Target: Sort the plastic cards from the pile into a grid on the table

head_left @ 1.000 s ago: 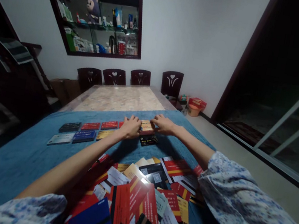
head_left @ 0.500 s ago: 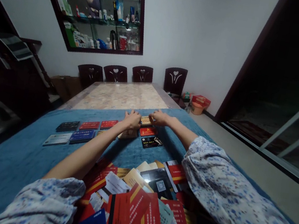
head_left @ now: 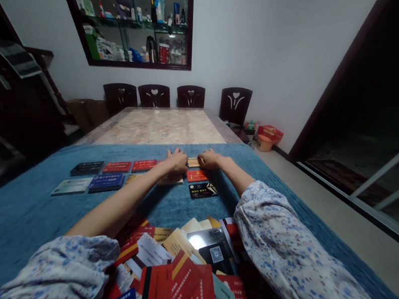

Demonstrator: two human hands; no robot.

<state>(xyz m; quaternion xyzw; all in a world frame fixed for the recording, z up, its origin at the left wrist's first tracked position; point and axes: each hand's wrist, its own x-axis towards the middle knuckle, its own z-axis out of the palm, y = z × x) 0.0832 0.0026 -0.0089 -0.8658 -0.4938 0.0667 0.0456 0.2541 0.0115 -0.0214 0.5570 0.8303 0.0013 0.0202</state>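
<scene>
Both arms reach far across a blue cloth. My left hand and my right hand rest fingers-down on either end of a tan card at the far end of the laid-out cards, pinching its edges. Just below it lie a red card and a black card. To the left run two rows of cards: red ones, a dark one, a blue one and a pale one. A loose heap of cards lies near me.
Beyond the cloth the marble tabletop is bare, with several dark chairs along the far edge. A wall cabinet holds bottles and a toy. A red basket stands on the floor at right, beside a sliding glass door.
Both hands slid the tan card farther away to the top of the column, uncovering the red card beneath. The view has leaned forward and tilted up.
</scene>
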